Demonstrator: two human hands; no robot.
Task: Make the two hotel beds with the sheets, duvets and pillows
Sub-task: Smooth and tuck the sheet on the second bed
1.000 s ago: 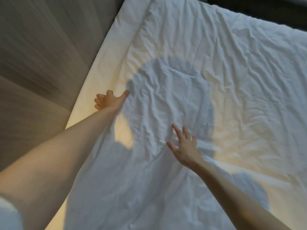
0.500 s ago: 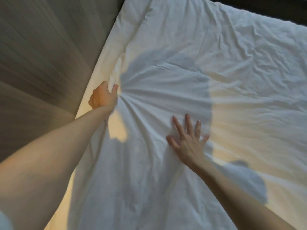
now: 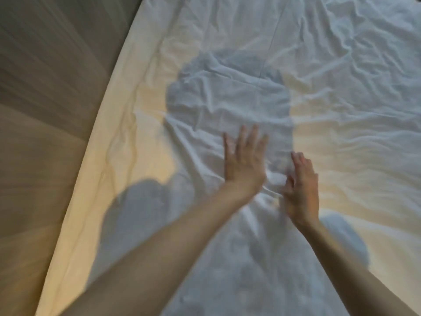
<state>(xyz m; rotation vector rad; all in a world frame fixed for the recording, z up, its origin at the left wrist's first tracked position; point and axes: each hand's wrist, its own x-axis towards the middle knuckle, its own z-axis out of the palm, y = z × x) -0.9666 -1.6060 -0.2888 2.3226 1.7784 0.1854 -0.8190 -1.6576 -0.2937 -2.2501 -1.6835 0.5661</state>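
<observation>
Left hand (image 3: 245, 165) lies flat on the white duvet (image 3: 341, 76), fingers straight and spread, gripping nothing. Right hand (image 3: 301, 192), just beside it at 3 o'clock, touches the cloth with fingers extended; motion blur hides finer detail. Duvet covers the bed (image 3: 109, 137) from 6 to 12 o'clock, heavily creased. Assessment: light, soft, limp, prone to bunching. Smooth with flat palms; for repositioning, grasp its edge at 9 o'clock.
</observation>
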